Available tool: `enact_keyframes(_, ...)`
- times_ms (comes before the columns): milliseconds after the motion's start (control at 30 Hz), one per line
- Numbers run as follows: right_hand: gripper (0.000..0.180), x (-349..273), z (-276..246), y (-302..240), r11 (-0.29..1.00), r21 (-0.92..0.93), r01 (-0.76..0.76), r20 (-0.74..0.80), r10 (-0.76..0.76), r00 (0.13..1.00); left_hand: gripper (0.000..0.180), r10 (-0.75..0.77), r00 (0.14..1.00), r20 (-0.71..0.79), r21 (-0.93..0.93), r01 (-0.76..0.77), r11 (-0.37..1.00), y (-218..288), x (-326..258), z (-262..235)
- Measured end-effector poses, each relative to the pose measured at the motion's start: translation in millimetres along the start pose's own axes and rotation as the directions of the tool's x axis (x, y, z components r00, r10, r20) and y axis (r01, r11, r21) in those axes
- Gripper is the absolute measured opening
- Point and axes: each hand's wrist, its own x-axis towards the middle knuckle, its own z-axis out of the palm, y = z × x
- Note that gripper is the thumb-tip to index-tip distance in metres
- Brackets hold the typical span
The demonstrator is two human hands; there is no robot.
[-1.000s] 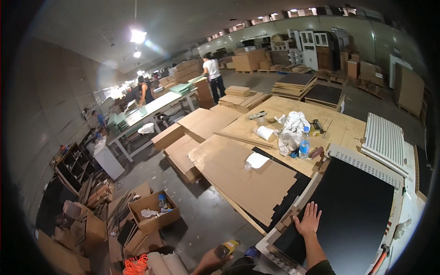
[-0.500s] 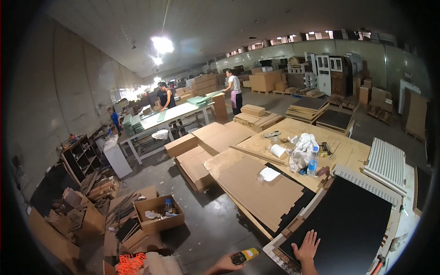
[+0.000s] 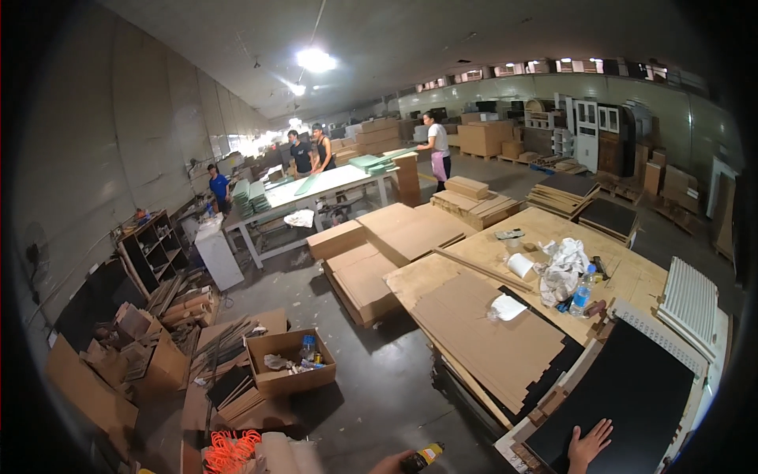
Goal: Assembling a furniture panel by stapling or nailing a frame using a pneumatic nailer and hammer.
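Observation:
My right hand (image 3: 588,445) lies flat with fingers spread on a large black panel (image 3: 632,395) at the lower right. At the bottom edge my left hand (image 3: 392,464) is only partly in view and grips a small yellow and black tool (image 3: 422,456). The black panel rests in a white frame on a low stack, beside brown cardboard sheets (image 3: 489,336).
A worktable (image 3: 553,237) holds a water bottle (image 3: 582,290), crumpled white plastic and a tape roll. An open cardboard box (image 3: 288,362) and scrap piles sit on the floor at left. Several people stand at a long white table (image 3: 316,186) farther back.
The view has tilted upward, so both hands have slid toward the bottom edge. My right hand stays on the black panel; my left still grips the yellow and black tool.

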Motion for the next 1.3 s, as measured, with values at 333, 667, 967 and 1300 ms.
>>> enact_keyframes(333,0.094,-18.2,68.5,-70.1,0.935,0.004,0.355,0.018,-0.355,0.935,0.057,0.082,0.992,0.095,0.533,-0.120,0.838,2.7,2.8,-20.3)
enact_keyframes(667,0.089,-43.8,27.5,-21.2,0.947,-0.082,0.310,0.062,-0.306,0.950,0.049,0.148,0.985,0.091,0.521,-0.174,0.836,8.1,1.6,-9.4)
enact_keyframes(967,0.079,23.5,57.7,-0.2,0.975,-0.099,0.197,-0.102,-0.207,0.973,0.052,0.019,0.983,0.184,0.507,-0.111,0.855,11.3,-5.0,3.1)
enact_keyframes(1300,0.082,-1.8,39.0,40.9,0.972,-0.062,0.227,-0.094,-0.232,0.968,0.052,-0.060,0.973,0.224,0.482,-0.057,0.874,46.2,5.5,32.1)
